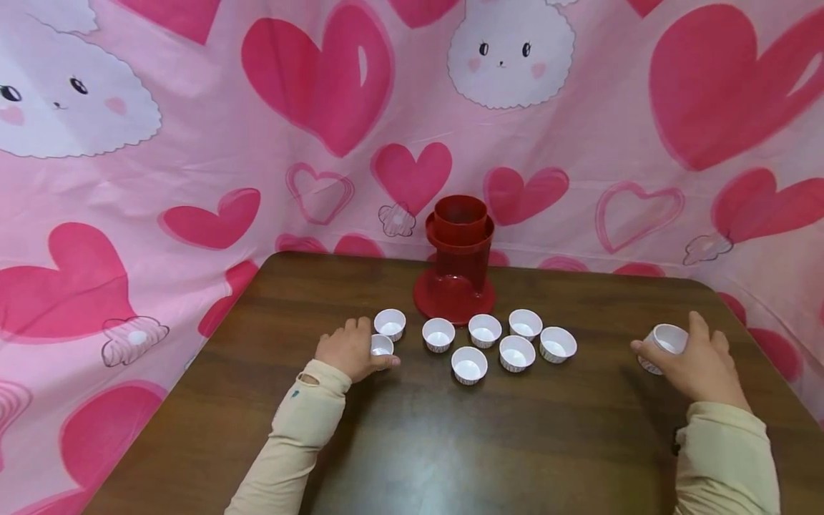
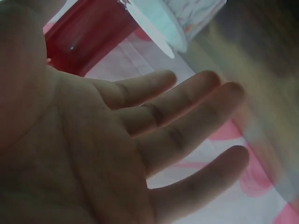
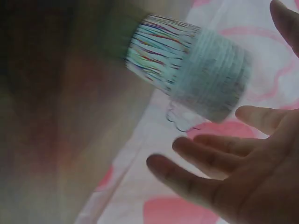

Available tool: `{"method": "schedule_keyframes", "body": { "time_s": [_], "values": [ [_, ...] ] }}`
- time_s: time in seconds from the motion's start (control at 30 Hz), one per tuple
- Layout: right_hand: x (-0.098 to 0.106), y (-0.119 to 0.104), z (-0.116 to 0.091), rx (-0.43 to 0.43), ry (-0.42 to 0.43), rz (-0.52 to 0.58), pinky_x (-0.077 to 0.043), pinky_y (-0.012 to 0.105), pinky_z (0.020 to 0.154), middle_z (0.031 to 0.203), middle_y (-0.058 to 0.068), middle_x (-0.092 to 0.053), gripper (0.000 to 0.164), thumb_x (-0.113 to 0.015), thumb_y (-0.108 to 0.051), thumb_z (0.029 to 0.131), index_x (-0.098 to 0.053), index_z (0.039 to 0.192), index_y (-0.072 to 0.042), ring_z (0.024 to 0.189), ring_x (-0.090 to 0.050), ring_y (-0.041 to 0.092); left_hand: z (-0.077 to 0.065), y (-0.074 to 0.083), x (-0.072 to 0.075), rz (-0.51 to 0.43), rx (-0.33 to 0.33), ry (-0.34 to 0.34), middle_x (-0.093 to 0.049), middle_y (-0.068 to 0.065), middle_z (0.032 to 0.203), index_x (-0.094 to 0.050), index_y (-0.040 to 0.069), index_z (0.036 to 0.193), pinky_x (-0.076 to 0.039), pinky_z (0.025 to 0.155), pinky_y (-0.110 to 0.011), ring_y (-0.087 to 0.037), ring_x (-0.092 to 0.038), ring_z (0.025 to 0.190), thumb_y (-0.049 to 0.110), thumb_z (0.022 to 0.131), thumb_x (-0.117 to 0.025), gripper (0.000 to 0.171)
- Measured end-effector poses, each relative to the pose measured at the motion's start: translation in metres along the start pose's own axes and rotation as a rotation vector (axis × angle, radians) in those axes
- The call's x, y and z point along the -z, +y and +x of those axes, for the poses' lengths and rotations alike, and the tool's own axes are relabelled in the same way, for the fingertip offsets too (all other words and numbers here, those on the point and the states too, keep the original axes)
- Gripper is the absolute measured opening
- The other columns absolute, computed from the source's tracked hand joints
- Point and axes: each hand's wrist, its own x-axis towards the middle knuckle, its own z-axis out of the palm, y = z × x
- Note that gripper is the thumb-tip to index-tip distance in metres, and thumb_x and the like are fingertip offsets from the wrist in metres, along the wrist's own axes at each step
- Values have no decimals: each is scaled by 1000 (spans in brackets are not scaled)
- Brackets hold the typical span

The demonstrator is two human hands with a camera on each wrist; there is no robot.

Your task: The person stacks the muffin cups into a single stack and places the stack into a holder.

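My left hand (image 1: 347,350) is beside a small white paper baking cup (image 1: 383,345), which it partly covers in the head view. In the left wrist view its fingers (image 2: 187,135) are nearly straight and apart, and a patterned cup (image 2: 201,16) appears beyond them. On the right of the table, my right hand (image 1: 708,368) is around a small stack of baking cups (image 1: 671,338). The right wrist view shows this stack (image 3: 187,65) with coloured streaks and nested rims. The fingers there (image 3: 210,158) are spread and look apart from it.
Several more white cups stand mid-table, among them one in front (image 1: 469,366) and one at the right end (image 1: 557,345). Behind them is a red cylindrical holder (image 1: 460,279) with a round base. A pink heart-patterned cloth (image 1: 412,129) hangs behind the brown table (image 1: 515,443).
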Motion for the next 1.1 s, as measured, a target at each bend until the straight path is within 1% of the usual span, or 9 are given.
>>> {"method": "schedule_keyframes", "body": {
  "time_s": [0.1,0.23,0.33,0.5,0.73,0.83,0.9,1.0,1.1],
  "values": [
    [-5,8,5,42,-9,-8,-36,74,79,122,52,-31,101,-66,-50,92,-15,149,16,103,-39,67,1,2,-2,-17,-12,-29,-59,-17,92,-58,-7,113,-54,71,-50,-35,-65,82,59,75,-82,80],
    [-8,12,9,55,-3,-14,-41,68,74,116,48,-43,86,-67,-45,93,-29,143,14,97,-48,62,4,2,-7,-55,-46,-52,-58,-15,91,-57,-8,115,-55,70,-48,-33,-65,80,53,76,-85,78],
    [-8,12,11,48,7,6,-41,66,74,119,47,-45,77,-66,-41,95,-33,139,13,96,-49,61,6,2,-8,-76,-49,-71,-58,-15,94,-57,-8,119,-55,73,-48,-32,-64,82,50,76,-86,77],
    [-11,13,15,52,1,53,-41,64,77,124,45,-45,73,-65,-40,96,-34,139,11,98,-49,60,8,4,-9,-82,-44,-89,-59,-15,98,-57,-6,122,-54,75,-49,-31,-63,84,44,75,-87,75],
    [-11,25,16,82,-13,60,-41,51,70,123,43,-47,72,-68,-40,94,-39,136,10,98,-51,56,7,8,-9,-88,-76,-86,-61,-14,95,-60,-3,113,-55,72,-49,-32,-64,81,31,78,-84,53],
    [-10,29,16,90,-31,65,-40,45,68,123,42,-48,73,-70,-40,93,-39,136,10,96,-53,54,7,8,-6,-97,-92,-86,-60,-13,93,-61,-2,111,-54,72,-49,-31,-63,80,29,80,-81,48],
    [-9,31,17,105,-54,78,-42,42,65,120,42,-50,73,-72,-39,93,-39,137,9,89,-58,48,6,7,-4,-111,-101,-94,-61,-12,93,-61,-1,112,-54,74,-48,-30,-62,81,28,80,-81,47],
    [-11,32,18,161,-83,116,-47,35,60,113,40,-55,69,-76,-31,91,-42,136,9,77,-62,31,5,5,-2,-150,-113,-115,-61,-10,95,-61,-1,115,-53,77,-46,-27,-61,82,28,81,-81,48],
    [-14,37,17,234,-107,153,-48,29,58,110,35,-58,65,-80,-22,88,-45,134,7,74,-58,16,4,5,0,-189,-132,-133,-61,-11,98,-62,-1,119,-52,80,-45,-26,-60,84,26,81,-81,50]
  ]
}}
